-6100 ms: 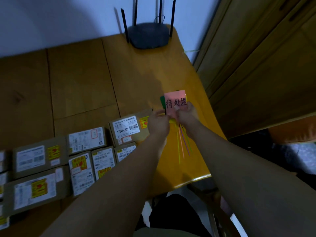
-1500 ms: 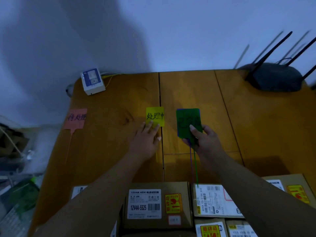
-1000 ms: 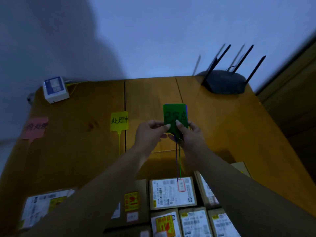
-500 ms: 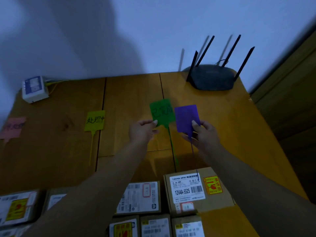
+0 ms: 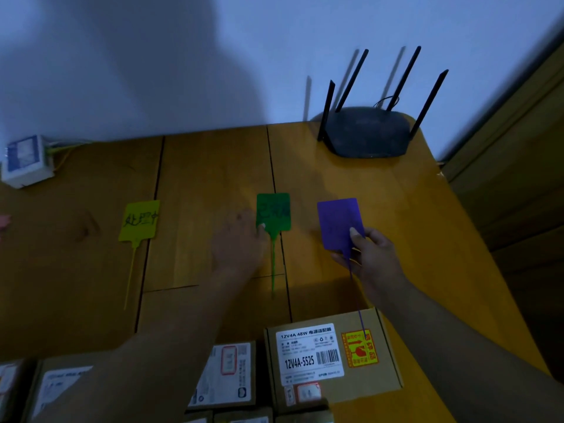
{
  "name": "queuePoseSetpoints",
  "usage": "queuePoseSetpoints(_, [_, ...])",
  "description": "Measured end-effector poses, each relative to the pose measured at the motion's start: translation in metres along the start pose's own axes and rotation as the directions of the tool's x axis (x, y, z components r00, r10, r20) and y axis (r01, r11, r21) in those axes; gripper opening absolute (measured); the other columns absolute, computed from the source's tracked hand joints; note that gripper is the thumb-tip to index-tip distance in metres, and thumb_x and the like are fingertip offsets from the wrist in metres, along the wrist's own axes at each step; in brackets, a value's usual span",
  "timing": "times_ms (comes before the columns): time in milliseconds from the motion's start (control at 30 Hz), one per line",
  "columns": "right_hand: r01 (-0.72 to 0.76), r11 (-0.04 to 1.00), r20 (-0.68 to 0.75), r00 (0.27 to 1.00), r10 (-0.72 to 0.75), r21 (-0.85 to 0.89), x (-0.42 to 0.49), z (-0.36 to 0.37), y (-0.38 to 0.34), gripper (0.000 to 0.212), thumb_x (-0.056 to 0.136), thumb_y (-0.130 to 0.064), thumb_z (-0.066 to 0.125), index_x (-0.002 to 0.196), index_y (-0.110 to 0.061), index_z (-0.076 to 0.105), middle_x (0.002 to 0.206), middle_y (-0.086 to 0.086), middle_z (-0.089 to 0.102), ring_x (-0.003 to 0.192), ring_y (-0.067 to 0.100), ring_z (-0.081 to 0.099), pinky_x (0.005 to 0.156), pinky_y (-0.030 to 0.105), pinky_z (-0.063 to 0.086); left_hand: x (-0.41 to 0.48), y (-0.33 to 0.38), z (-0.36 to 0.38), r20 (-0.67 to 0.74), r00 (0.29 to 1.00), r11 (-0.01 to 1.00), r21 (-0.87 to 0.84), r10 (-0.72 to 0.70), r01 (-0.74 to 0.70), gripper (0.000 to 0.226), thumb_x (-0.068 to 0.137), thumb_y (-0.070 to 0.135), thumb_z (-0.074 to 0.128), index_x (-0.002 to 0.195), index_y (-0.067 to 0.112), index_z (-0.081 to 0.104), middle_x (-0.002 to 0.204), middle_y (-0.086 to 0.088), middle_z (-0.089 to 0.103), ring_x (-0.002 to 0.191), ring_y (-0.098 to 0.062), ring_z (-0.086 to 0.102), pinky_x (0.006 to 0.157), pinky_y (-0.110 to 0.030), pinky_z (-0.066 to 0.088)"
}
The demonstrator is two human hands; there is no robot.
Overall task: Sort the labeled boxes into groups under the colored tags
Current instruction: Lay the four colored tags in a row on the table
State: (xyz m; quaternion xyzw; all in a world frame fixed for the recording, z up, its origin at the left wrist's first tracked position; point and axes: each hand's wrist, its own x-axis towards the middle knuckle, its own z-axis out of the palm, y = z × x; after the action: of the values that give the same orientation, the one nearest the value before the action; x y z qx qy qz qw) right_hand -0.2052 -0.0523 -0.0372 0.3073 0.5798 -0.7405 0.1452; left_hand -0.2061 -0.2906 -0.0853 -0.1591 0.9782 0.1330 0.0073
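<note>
A yellow tag (image 5: 139,220) lies flat on the wooden table (image 5: 213,166). To its right lies a green tag (image 5: 273,210), and my left hand (image 5: 239,241) rests beside it with fingertips touching its lower left corner. My right hand (image 5: 370,254) pinches a purple tag (image 5: 339,225) by its lower edge, held just right of the green one. A sliver of a pink tag (image 5: 3,222) shows at the left edge. Labeled cardboard boxes sit along the near edge, among them a large one (image 5: 331,355) marked 12V4A-5525 and a smaller one (image 5: 227,374).
A black router (image 5: 367,134) with four antennas stands at the table's far right corner. A small white and blue device (image 5: 26,160) with cables sits at the far left by the wall. Wooden cabinet panels (image 5: 518,178) rise to the right of the table.
My left hand has laid the green tag flat on the table and now only touches its corner. My right hand has carried the purple tag a little to the right of it.
</note>
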Motion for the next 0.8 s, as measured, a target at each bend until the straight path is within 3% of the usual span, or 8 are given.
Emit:
queuePoseSetpoints(33, [-0.002,1.000,0.004,1.000,0.002,0.001,0.002,-0.001,-0.001,0.014,0.106,-0.015,0.060,0.117,-0.006,0.061,0.129,0.022,0.068,0.123,0.043,0.067,0.078,0.045,0.063,-0.004,-0.001,0.002,0.024,0.990,0.989,0.051,0.141,-0.142,0.049,0.103,0.046,0.045,0.145,0.022,0.050,0.139,-0.009,0.057,0.122,-0.032,0.060,0.092,-0.042,0.052])
queuePoseSetpoints(100, [-0.001,1.000,0.014,1.000,0.001,-0.003,0.004,-0.002,-0.002,0.009,0.106,-0.015,0.060,0.112,-0.008,0.063,0.126,0.019,0.068,0.122,0.041,0.068,0.077,0.044,0.064,-0.011,0.000,0.007,0.158,0.929,0.931,0.095,0.336,-0.353,0.056,0.108,0.045,0.034,0.160,0.026,0.031,0.167,-0.003,0.030,0.153,-0.028,0.028,0.120,-0.047,0.030])
queuePoseSetpoints(200, [0.009,1.000,0.022,1.000,-0.009,-0.011,0.010,-0.003,-0.004,0.012,0.106,-0.015,0.060,0.115,-0.007,0.063,0.128,0.020,0.069,0.119,0.039,0.069,0.071,0.040,0.065,-0.015,0.005,0.010,0.269,0.903,0.930,0.059,0.336,-0.363,0.057,0.110,0.047,0.020,0.164,0.028,0.016,0.173,0.004,0.012,0.160,-0.020,0.003,0.126,-0.043,0.010])
queuePoseSetpoints(467, [0.006,0.997,0.015,1.000,-0.007,0.075,0.023,-0.015,-0.009,0.003,0.105,-0.015,0.063,0.103,-0.016,0.064,0.113,0.011,0.072,0.102,0.030,0.074,0.061,0.035,0.066,-0.023,0.029,0.008,0.032,0.950,0.946,0.084,0.310,-0.312,0.054,0.109,0.046,0.030,0.160,0.027,0.032,0.167,0.000,0.033,0.155,-0.023,0.026,0.122,-0.044,0.028])
queuePoseSetpoints(567, [0.011,0.995,0.018,1.000,-0.013,0.096,0.031,-0.023,-0.012,0.014,0.107,-0.016,0.060,0.115,-0.007,0.065,0.110,0.014,0.073,0.096,0.029,0.073,0.058,0.034,0.065,-0.021,0.067,0.006,0.002,0.974,0.938,-0.268,0.229,-0.220,0.043,0.106,0.046,0.045,0.142,0.028,0.058,0.137,0.003,0.064,0.127,-0.015,0.057,0.098,-0.034,0.048])
queuePoseSetpoints(633, [0.015,0.994,0.035,0.999,-0.019,0.104,0.036,-0.029,-0.016,0.015,0.109,-0.017,0.056,0.112,-0.009,0.068,0.108,0.013,0.074,0.091,0.028,0.074,0.059,0.035,0.065,-0.017,0.107,0.005,0.224,0.972,0.763,-0.640,0.075,0.089,0.035,0.100,0.048,0.058,0.125,0.028,0.071,0.116,0.007,0.074,0.106,-0.009,0.068,0.076,-0.022,0.048])
queuePoseSetpoints(700, [0.012,0.994,0.053,0.998,-0.018,0.110,0.043,-0.035,-0.022,0.018,0.110,-0.018,0.053,0.113,-0.012,0.069,0.108,0.012,0.077,0.087,0.026,0.075,0.065,0.037,0.067,-0.014,0.140,0.008,0.402,0.915,0.514,-0.791,0.024,0.333,0.029,0.092,0.035,0.073,0.117,0.021,0.074,0.105,0.002,0.078,0.092,-0.011,0.074,0.062,-0.018,0.050])
queuePoseSetpoints(800, [0.036,0.994,0.037,0.999,-0.040,0.103,0.053,-0.044,-0.032,0.019,0.109,-0.015,0.055,0.122,-0.010,0.068,0.104,0.012,0.078,0.082,0.023,0.076,0.065,0.036,0.065,-0.013,0.166,0.015,0.407,0.913,0.357,-0.853,-0.002,0.381,0.022,0.087,0.016,0.079,0.108,0.017,0.071,0.096,-0.003,0.080,0.084,-0.014,0.078,0.065,-0.022,0.056])
